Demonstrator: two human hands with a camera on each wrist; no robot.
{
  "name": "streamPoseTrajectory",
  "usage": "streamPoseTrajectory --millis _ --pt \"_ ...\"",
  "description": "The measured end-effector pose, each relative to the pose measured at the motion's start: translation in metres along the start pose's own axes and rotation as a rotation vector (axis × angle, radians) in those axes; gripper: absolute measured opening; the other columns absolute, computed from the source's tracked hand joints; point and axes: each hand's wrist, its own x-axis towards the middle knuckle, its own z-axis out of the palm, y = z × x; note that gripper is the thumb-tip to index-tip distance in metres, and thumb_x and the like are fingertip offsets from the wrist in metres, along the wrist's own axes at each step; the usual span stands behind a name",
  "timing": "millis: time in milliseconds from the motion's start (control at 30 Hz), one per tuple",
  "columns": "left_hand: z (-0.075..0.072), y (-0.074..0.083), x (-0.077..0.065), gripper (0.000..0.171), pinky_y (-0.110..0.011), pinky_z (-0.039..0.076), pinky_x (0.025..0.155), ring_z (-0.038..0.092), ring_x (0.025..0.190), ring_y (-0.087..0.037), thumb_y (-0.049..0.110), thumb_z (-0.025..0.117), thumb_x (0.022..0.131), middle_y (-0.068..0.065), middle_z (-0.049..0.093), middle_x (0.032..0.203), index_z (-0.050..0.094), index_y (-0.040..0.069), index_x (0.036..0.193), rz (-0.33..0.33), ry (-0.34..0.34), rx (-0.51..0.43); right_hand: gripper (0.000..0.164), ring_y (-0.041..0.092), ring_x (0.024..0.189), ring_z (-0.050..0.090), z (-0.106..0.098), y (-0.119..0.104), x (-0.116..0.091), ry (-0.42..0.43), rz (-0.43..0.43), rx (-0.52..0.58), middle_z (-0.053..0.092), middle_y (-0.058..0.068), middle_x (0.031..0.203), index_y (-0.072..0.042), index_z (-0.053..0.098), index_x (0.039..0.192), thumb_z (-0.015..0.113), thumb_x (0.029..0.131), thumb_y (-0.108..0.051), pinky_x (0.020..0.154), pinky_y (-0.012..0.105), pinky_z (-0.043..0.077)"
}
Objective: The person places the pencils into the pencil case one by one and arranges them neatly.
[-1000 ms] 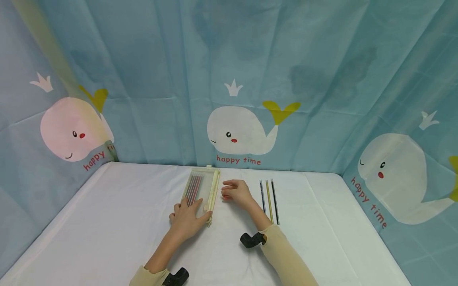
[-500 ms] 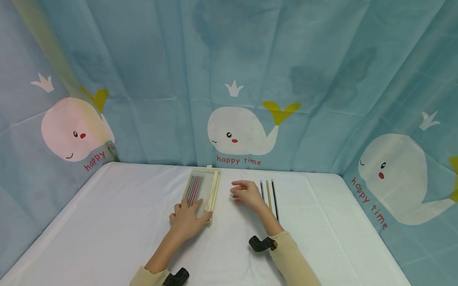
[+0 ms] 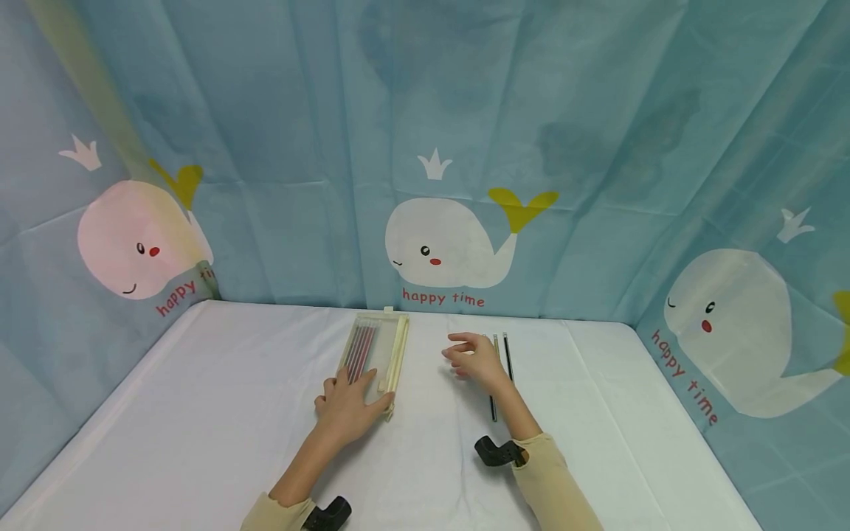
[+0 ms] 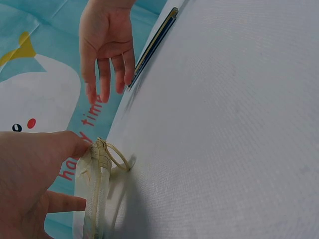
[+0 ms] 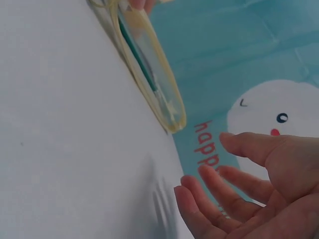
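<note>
A clear pencil case (image 3: pixel 385 343) with cream trim lies on the table, several reddish and dark pencils (image 3: pixel 358 350) showing inside. My left hand (image 3: pixel 348 409) rests on its near end with spread fingers. In the left wrist view, the thumb and a finger touch the case beside its zipper (image 4: pixel 102 164) and pull loop. My right hand (image 3: pixel 478 363) hovers right of the case, fingers apart and loosely bent, holding nothing. Beneath and beside it lie a black pencil (image 3: pixel 508 358), a yellow pencil (image 3: pixel 496 344) and a dark pencil (image 3: pixel 493 409), partly hidden by hand and forearm.
White cloth covers the table (image 3: pixel 219 413). A blue curtain (image 3: pixel 299 147) printed with whales hangs along the back and both sides, close to the table's far edge. Black wrist cameras (image 3: pixel 498 451) are strapped at the sleeves.
My right hand has moved right, away from the pencil case and over toward the loose pencils, covering more of them. The left hand and the case have stayed put.
</note>
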Motion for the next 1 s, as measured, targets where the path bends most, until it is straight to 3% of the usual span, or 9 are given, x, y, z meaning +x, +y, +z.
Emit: streamPoseTrajectory --millis 333,600,800,1000 --pt "-0.001 -0.001 0.001 0.068 -0.077 0.034 0.094 0.035 0.134 -0.065 0.049 0.065 0.1 -0.045 0.032 0.156 0.058 0.004 0.15 0.007 0.002 0.001 0.046 0.039 0.099 0.074 -0.024 0.001 0.002 0.091 0.007 -0.106 0.073 0.024 0.119 0.005 0.062 0.142 0.073 0.099 -0.011 0.076 0.037 0.063" --pt "0.0 -0.003 0.003 0.067 -0.078 0.034 0.094 0.035 0.135 -0.065 0.049 0.065 0.1 -0.045 0.032 0.156 0.058 0.005 0.15 0.006 -0.004 0.002 0.048 0.034 0.089 0.073 -0.04 -0.001 -0.001 0.168 0.05 -0.203 0.07 0.027 0.124 0.006 0.063 0.14 0.075 0.097 -0.01 0.072 0.034 0.061" --pt "0.001 -0.004 0.004 0.068 -0.078 0.033 0.095 0.034 0.136 -0.065 0.05 0.064 0.1 -0.045 0.031 0.157 0.057 0.006 0.151 0.001 -0.011 0.005 0.051 0.027 0.076 0.067 -0.045 -0.001 -0.004 0.171 0.097 -0.247 0.068 0.027 0.123 0.005 0.062 0.141 0.077 0.095 -0.01 0.064 0.032 0.056" --pt "0.003 -0.004 0.004 0.069 -0.077 0.033 0.094 0.034 0.135 -0.064 0.051 0.064 0.1 -0.045 0.031 0.156 0.057 0.006 0.151 -0.002 -0.017 0.003 0.053 0.027 0.09 0.066 -0.043 0.005 -0.003 0.149 0.121 -0.267 0.068 0.025 0.122 0.004 0.062 0.141 0.079 0.093 -0.01 0.068 0.034 0.058"
